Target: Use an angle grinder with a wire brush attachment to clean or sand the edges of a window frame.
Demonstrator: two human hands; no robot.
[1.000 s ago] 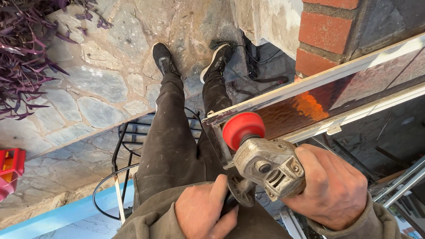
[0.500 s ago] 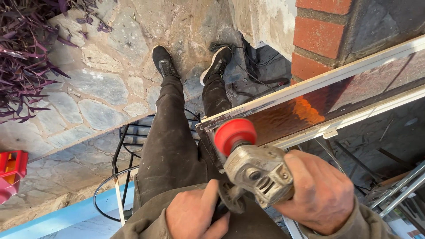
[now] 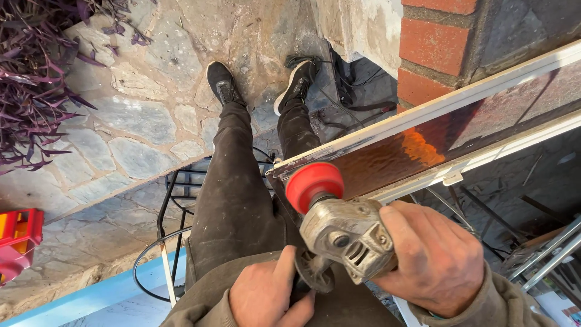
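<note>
The angle grinder sits low in the middle of the view, above the person's lap, with the right hand wrapped round its body from the right and the left hand below and to its left, thumb touching the wheel on its underside. The grinder's cap lies at the near left end of the framed panel, which runs from there up to the right edge. Behind the panel stands the brick pillar. The person's legs stretch away onto the stone paving, with the wire stand to their left and the plant at the far left
</note>
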